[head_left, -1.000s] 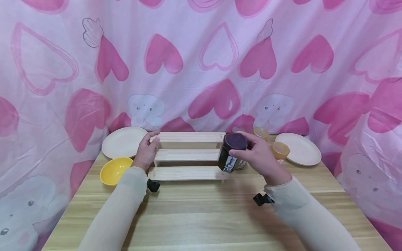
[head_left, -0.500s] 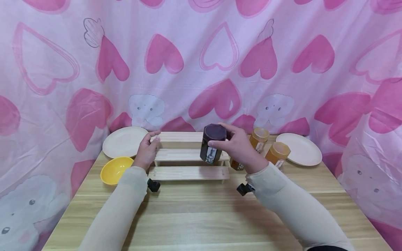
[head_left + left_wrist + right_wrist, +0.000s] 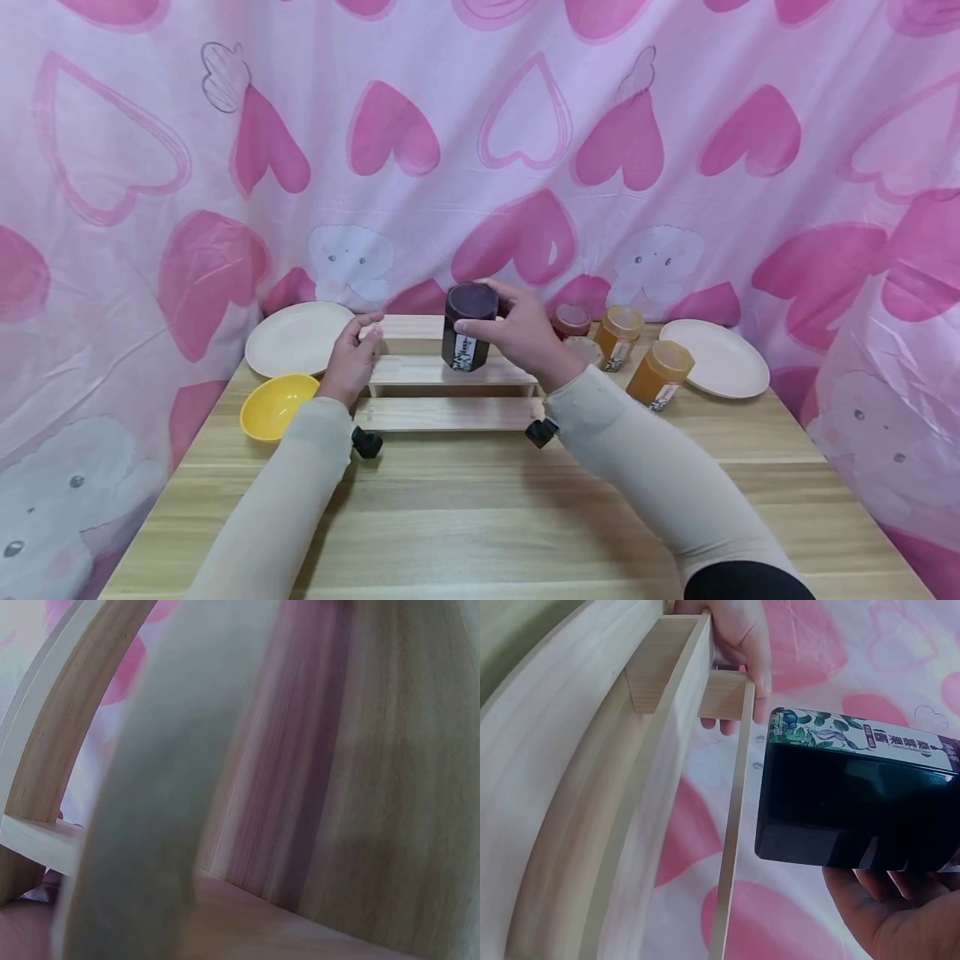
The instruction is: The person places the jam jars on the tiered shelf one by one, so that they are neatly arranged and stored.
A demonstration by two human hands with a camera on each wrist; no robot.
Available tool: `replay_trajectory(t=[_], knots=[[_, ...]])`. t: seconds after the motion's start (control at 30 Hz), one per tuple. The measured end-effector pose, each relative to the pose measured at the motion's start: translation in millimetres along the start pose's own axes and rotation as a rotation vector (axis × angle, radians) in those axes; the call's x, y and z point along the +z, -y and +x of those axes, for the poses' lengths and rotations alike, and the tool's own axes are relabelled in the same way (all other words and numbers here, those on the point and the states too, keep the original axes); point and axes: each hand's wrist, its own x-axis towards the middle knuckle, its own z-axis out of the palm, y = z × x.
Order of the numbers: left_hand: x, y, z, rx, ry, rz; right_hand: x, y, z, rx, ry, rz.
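My right hand (image 3: 501,329) grips a dark jar (image 3: 467,329) by its purple lid and holds it upright over the middle step of a stepped wooden rack (image 3: 450,412). Whether the jar touches the step I cannot tell. In the right wrist view the dark jar (image 3: 855,802) with its flowered label fills the right side, my fingers (image 3: 900,915) beneath it. My left hand (image 3: 351,358) holds the rack's left end, thumb on the top step. The same left hand (image 3: 739,645) curls round the rack's end board (image 3: 660,750). The left wrist view shows only blurred wood (image 3: 360,780).
Right of the rack stand a small red-lidded jar (image 3: 572,320) and two amber jars (image 3: 619,335) (image 3: 662,373), with a cream plate (image 3: 716,357) beyond. A second cream plate (image 3: 296,337) and a yellow bowl (image 3: 276,406) lie left. Pink heart-patterned cloth hangs behind the wooden table (image 3: 480,517).
My right hand has carried the dark jar leftward from the rack's right end to above its middle. The jars behind it have come into view. The left hand has stayed put.
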Motion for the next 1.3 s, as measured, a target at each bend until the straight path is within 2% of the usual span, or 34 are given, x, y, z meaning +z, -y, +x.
replay_trajectory(t=[0.3, 0.77, 0.9, 1.1, 1.17, 1.3], knots=[[0.4, -4.9, -1.7, -0.004, 0.005, -0.005, 21, 3, 28, 0.082, -0.023, 0.001], [-0.9, -4.0, -0.9, -0.027, 0.004, 0.008, 49, -1, 60, 0.064, -0.013, -0.038], [-1.1, -11.8, -3.2, -0.057, 0.012, 0.026, 54, 2, 69, 0.049, -0.019, -0.05], [0.5, -32.3, -12.9, -0.071, 0.054, 0.035, 60, -2, 80, 0.058, -0.031, -0.034], [0.6, -31.5, -12.2, -0.072, 0.057, 0.025, 63, -4, 83, 0.058, -0.025, -0.027], [-0.8, -16.2, -4.5, -0.066, 0.04, 0.016, 68, -7, 88, 0.053, -0.012, -0.044]])
